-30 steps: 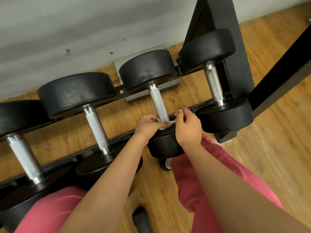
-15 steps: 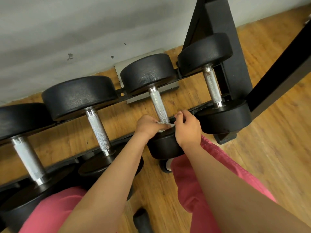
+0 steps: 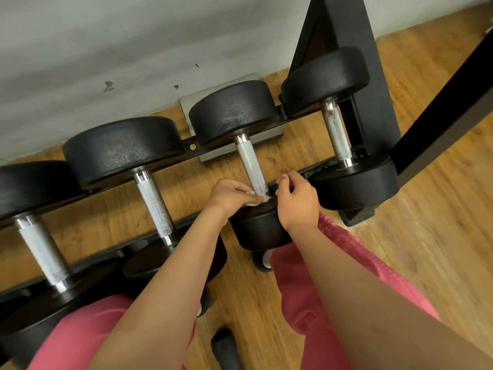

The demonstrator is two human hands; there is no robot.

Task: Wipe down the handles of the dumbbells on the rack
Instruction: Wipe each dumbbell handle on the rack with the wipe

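Pink shorts (image 3: pixel 320 263) are nearest. Beyond them the left hand (image 3: pixel 229 194) grips a white cloth (image 3: pixel 252 201) at the near end of a knurled handle (image 3: pixel 250 164). The right hand (image 3: pixel 297 200) has its fingers (image 3: pixel 289 180) curled and seems to pinch the cloth's other end. It would be best to keep the cloth tight and draw it along the handle toward the far head on the rack (image 3: pixel 197 144).

wood flr (image 3: pixel 426 236), grey wall (image 3: pixel 133 49), metal plate (image 3: pixel 216 154)
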